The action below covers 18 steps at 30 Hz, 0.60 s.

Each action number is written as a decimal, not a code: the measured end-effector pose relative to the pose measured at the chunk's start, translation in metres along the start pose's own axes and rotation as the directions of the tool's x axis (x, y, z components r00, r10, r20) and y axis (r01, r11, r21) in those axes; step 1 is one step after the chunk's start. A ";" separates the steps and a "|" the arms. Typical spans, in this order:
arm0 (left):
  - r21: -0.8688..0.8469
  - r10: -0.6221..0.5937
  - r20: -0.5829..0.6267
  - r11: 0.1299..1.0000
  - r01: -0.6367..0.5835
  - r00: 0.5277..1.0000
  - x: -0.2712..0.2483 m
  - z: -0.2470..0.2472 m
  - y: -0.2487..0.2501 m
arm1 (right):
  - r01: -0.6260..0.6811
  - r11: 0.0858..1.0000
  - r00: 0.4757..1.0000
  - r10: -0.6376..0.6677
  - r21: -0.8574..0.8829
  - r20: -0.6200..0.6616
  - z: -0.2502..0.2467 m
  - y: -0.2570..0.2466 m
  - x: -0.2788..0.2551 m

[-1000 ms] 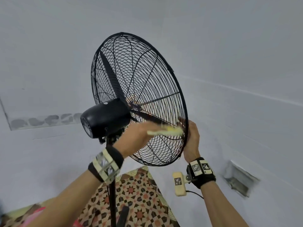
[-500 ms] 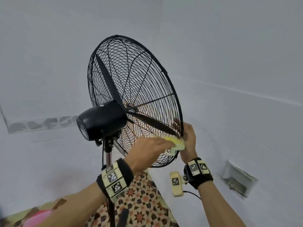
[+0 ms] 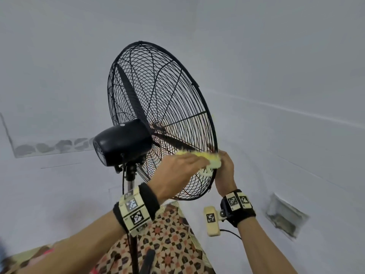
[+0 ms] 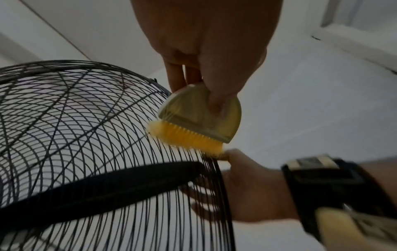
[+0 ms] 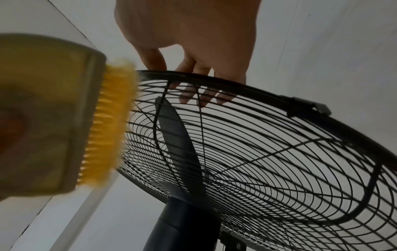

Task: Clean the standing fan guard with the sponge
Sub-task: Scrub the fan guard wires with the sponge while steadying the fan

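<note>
A black standing fan is seen from behind in the head view, its round wire guard (image 3: 164,107) tilted upward over the motor housing (image 3: 122,143). My left hand (image 3: 177,169) grips a yellow bristly sponge (image 3: 211,160) and presses it on the back of the guard at the lower right rim. In the left wrist view the sponge (image 4: 199,118) touches the wires, pinched by the left hand (image 4: 206,71). My right hand (image 3: 225,171) grips the rim beside the sponge. From the right wrist, its fingers (image 5: 184,96) curl through the guard (image 5: 279,152).
The fan's pole (image 3: 132,224) rises between my forearms from a patterned mat (image 3: 167,244). A dark blade (image 4: 107,191) sits inside the guard. White walls surround the fan, with a recessed vent (image 3: 286,216) low on the right.
The left hand stroked the sponge down along the lower right rim, then back up beside the right hand. The right hand kept its grip on the rim.
</note>
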State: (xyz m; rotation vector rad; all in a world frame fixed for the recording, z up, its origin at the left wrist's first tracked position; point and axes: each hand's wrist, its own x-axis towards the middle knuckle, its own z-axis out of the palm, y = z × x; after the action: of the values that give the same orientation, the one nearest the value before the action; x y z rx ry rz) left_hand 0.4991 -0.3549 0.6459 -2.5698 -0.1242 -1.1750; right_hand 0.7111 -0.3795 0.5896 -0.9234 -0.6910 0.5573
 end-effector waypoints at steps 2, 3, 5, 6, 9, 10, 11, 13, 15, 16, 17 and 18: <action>0.037 -0.074 -0.108 0.996 0.078 0.991 0.025 -0.023 -0.011 | 0.016 1.000 0.999 -0.017 -0.020 -0.027 0.000 -0.001 -0.001; 0.076 -0.115 -0.161 0.989 0.128 0.980 0.039 -0.037 -0.019 | 0.001 1.000 0.999 -0.002 -0.014 -0.042 0.000 0.000 -0.001; 0.137 -0.163 -0.198 0.972 0.192 0.967 0.054 -0.052 -0.033 | -0.022 1.000 0.999 0.022 0.013 -0.043 0.003 0.000 -0.002; 0.145 -0.165 -0.180 0.971 0.192 0.970 0.054 -0.051 -0.032 | -0.028 0.999 0.999 0.029 0.021 -0.038 0.004 0.000 -0.001; 0.083 -0.098 -0.062 0.991 0.103 0.993 0.026 -0.023 -0.011 | -0.025 1.000 1.000 0.025 0.004 -0.004 0.005 0.000 -0.002; 0.056 -0.075 -0.032 0.995 0.077 0.997 0.015 -0.016 -0.004 | -0.016 1.000 1.000 0.016 -0.009 -0.004 0.006 -0.001 -0.004; 0.041 -0.074 -0.019 0.996 0.075 0.997 0.011 -0.013 0.000 | -0.006 1.000 1.000 0.006 -0.021 -0.009 0.006 -0.002 -0.005; 0.016 -0.124 -0.105 0.992 0.126 0.987 0.022 -0.023 -0.006 | 0.002 0.999 1.000 -0.002 -0.039 -0.020 0.004 -0.002 -0.007; 0.029 -0.210 -0.206 0.975 0.220 0.956 0.047 -0.045 -0.016 | -0.001 1.000 1.000 0.000 -0.030 -0.011 0.003 -0.001 -0.008; 0.076 -0.230 -0.222 0.965 0.252 0.947 0.057 -0.053 -0.018 | 0.000 1.000 1.000 0.000 -0.017 -0.009 0.004 -0.001 -0.009; 0.120 -0.233 -0.210 0.958 0.261 0.950 0.062 -0.056 -0.017 | -0.001 1.000 1.000 0.001 0.000 -0.013 0.005 -0.001 -0.008; 0.152 -0.210 -0.190 0.959 0.240 0.959 0.062 -0.052 -0.013 | 0.000 1.000 1.000 0.000 0.016 -0.012 0.005 -0.001 -0.007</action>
State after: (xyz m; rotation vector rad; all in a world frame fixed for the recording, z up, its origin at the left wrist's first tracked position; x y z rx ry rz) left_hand 0.4995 -0.3624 0.7279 -2.3367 -0.4711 -1.3942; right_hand 0.7026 -0.3821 0.5908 -0.9113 -0.6743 0.5564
